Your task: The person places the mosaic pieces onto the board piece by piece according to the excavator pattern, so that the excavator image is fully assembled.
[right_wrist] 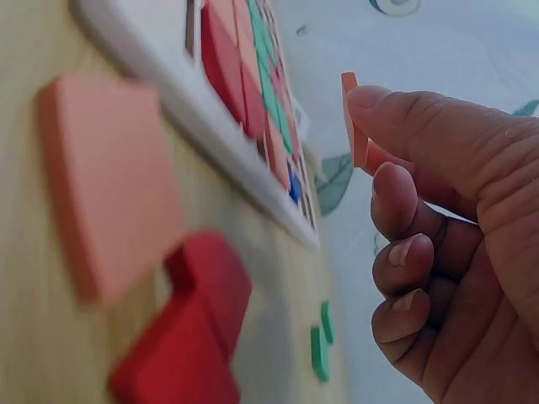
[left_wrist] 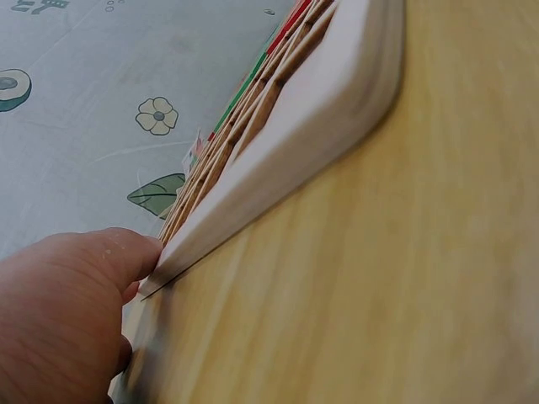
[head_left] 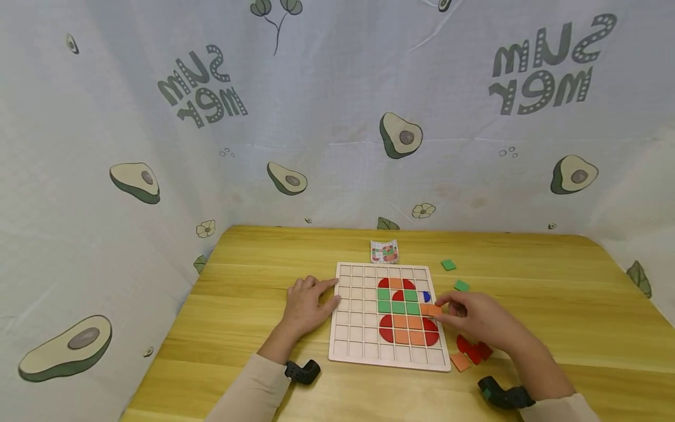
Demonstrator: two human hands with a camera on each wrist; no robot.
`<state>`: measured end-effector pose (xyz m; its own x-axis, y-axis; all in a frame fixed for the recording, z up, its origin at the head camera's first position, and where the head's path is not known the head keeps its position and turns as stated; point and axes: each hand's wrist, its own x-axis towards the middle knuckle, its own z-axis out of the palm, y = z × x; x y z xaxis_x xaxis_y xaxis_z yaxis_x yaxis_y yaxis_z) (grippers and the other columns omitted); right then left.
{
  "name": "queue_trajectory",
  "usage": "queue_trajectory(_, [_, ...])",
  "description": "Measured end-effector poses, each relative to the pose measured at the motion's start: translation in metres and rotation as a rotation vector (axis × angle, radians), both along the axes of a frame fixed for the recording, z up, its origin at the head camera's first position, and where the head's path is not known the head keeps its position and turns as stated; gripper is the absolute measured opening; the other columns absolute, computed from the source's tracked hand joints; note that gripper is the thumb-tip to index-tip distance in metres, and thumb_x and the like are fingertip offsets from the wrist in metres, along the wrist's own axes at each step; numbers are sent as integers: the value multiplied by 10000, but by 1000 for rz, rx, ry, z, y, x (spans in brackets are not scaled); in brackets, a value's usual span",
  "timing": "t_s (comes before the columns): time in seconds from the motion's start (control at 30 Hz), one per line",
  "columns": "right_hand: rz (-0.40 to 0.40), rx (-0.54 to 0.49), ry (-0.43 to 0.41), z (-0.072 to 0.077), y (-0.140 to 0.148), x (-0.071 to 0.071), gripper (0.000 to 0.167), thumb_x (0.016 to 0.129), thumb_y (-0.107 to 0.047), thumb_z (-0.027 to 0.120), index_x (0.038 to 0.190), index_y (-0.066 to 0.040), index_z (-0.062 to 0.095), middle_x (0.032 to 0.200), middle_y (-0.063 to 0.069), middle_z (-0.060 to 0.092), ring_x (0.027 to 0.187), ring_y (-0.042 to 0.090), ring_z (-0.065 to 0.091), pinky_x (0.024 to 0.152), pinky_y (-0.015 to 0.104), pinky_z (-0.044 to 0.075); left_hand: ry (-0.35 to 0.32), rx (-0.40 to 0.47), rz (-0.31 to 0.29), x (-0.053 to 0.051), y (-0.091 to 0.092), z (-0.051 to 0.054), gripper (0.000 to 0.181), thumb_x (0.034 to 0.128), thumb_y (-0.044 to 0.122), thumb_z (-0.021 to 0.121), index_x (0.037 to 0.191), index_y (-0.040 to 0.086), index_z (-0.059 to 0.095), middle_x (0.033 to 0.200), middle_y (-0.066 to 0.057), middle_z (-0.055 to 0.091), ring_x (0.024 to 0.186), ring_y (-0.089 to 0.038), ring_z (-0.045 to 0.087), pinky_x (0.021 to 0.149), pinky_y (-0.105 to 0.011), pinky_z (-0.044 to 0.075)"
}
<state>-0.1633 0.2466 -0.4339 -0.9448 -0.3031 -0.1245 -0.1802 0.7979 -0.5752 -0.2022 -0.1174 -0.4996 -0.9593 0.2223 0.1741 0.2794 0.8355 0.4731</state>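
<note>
A white grid board (head_left: pixel 354 319) lies on the wooden table, with red, green and orange tiles and a blue half-round piece (head_left: pixel 426 296) in its right half. My left hand (head_left: pixel 307 305) rests beside its left edge, thumb and index finger touching the rim. In the left wrist view the thumb (left_wrist: pixel 126 252) meets the board's side. My right hand (head_left: pixel 477 316) pinches an orange square tile (head_left: pixel 435 311) between thumb and index finger over the board's right edge. The right wrist view shows this tile (right_wrist: pixel 354 122) edge-on, above the table, with the other fingers curled.
Loose red pieces (head_left: pixel 471 350) and an orange tile (head_left: pixel 460 361) lie by the board's lower right corner. Two green tiles, one farther back (head_left: pixel 448 265), sit at the right. A small printed pattern card (head_left: pixel 384 252) lies behind the board. A patterned cloth (head_left: pixel 337 105) hangs behind the table.
</note>
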Motion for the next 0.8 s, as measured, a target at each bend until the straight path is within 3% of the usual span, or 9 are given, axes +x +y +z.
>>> queue_trajectory(0.53, [152,40,76,-5,-83,-31,196,952,-393,713,989,-201,707,701,-83,542,616,71,462,589,247,393,0,2,-2,0,-2,0,449,966,483,630,1380,310,656,968,16,562,817,-144,373,768,-331,254])
queue_trajectory(0.8, [132,69,81,-16,-110,-48,182,950,-284,727,1070,-147,723,717,-72,587,636,99,494,647,288,429,-12,2,-4,0,-1,1,451,968,485,623,1382,310,654,970,14,561,832,-145,381,777,-334,259])
